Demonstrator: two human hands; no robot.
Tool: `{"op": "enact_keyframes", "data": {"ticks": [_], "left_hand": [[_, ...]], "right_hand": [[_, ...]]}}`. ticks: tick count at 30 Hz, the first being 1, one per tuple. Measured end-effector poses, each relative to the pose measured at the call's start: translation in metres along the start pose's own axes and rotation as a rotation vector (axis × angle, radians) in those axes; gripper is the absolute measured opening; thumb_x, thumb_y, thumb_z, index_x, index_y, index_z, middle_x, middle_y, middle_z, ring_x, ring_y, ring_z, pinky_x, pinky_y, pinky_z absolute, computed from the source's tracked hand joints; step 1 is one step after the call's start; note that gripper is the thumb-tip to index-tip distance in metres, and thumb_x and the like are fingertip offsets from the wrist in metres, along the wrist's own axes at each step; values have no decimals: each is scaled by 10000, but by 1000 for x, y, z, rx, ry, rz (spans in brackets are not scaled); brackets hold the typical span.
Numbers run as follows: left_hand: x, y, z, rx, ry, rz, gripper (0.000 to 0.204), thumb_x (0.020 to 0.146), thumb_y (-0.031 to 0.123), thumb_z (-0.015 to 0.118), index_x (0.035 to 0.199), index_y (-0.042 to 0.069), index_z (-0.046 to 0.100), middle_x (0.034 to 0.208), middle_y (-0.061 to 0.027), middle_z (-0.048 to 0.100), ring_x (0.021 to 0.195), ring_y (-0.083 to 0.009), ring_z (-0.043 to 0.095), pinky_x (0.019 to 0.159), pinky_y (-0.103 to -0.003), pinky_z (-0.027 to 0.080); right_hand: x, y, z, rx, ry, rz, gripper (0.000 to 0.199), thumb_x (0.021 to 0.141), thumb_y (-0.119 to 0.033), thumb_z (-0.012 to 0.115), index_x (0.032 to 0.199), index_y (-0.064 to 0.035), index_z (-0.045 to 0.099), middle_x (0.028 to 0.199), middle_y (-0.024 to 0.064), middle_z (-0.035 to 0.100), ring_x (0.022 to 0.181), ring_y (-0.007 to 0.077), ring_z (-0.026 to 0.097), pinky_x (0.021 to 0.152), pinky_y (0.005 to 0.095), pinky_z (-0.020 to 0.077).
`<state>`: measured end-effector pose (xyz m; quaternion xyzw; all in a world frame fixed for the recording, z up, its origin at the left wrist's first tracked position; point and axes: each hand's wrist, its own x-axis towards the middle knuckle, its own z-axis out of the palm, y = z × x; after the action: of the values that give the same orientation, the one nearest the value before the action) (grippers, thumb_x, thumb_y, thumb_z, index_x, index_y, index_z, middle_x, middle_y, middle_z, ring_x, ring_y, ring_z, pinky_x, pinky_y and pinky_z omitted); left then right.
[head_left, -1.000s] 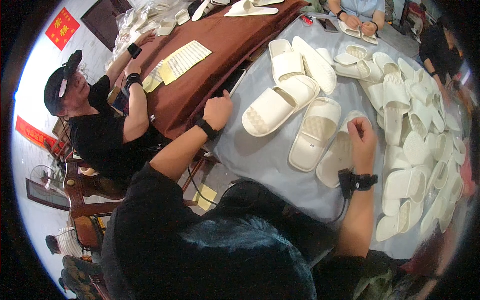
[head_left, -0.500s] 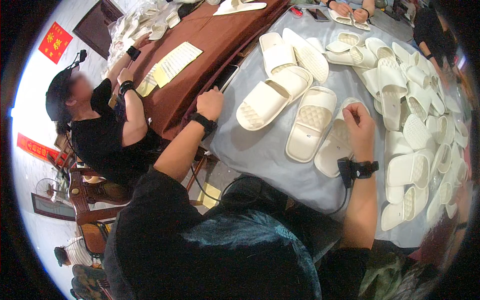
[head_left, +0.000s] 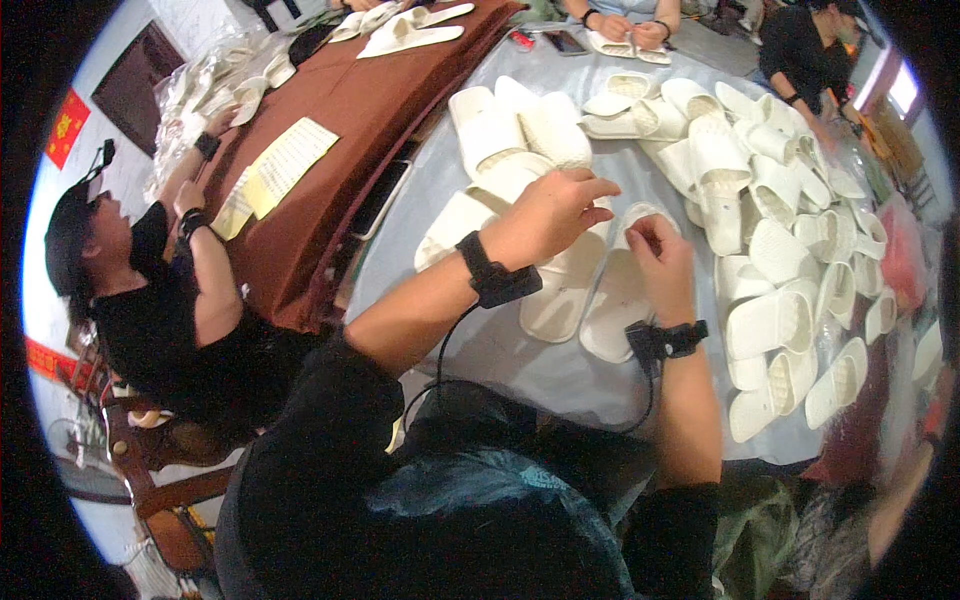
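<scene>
Two cream slippers lie side by side before me on the grey-covered table. My left hand hovers over the left slipper with its fingers apart and nothing visible in them; it hides most of that slipper's strap. Above the upper part of the right slipper is my right hand, fingers curled and thumb pressed in. Whatever these fingers hold, if anything, is too small or hidden to tell. More cream slippers lie overlapping beyond my left hand.
A heap of cream slippers covers the table's right side. At left stands a brown-covered table with yellow paper sheets; a person in black sits beside it. Another person's hands hold a slipper at the far edge.
My left hand has moved right, from the table's left edge to above the slipper pair, and its fingers have opened. My right hand stays over the same slipper. The whole view has shifted.
</scene>
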<state>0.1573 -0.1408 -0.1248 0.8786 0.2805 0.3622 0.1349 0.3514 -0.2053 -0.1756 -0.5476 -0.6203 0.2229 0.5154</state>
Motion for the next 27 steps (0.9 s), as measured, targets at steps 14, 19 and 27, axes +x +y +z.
{"op": "enact_keyframes", "data": {"ticks": [14,19,27], "left_hand": [[-12,-23,45,-705,-183,-370,129,912,99,677,1002,14,641,980,-6,646,859,-77,582,769,-227,476],[-14,-15,40,-751,-159,-398,97,900,48,661,984,15,624,996,-32,638,921,-107,584,841,-256,471],[-19,-19,44,-901,-54,-326,49,910,4,628,958,-1,631,1010,-36,634,923,-103,583,817,-239,471]], "right_hand": [[-2,-3,-2,15,-3,-38,115,861,-123,645,885,-17,608,802,135,598,756,296,556,674,378,439],[-1,-5,4,-61,3,-157,131,820,-147,679,876,-45,618,810,101,615,780,311,537,717,402,429],[0,-1,9,-129,31,-291,122,812,-134,686,882,-61,617,824,99,622,798,310,541,735,407,432]]}}
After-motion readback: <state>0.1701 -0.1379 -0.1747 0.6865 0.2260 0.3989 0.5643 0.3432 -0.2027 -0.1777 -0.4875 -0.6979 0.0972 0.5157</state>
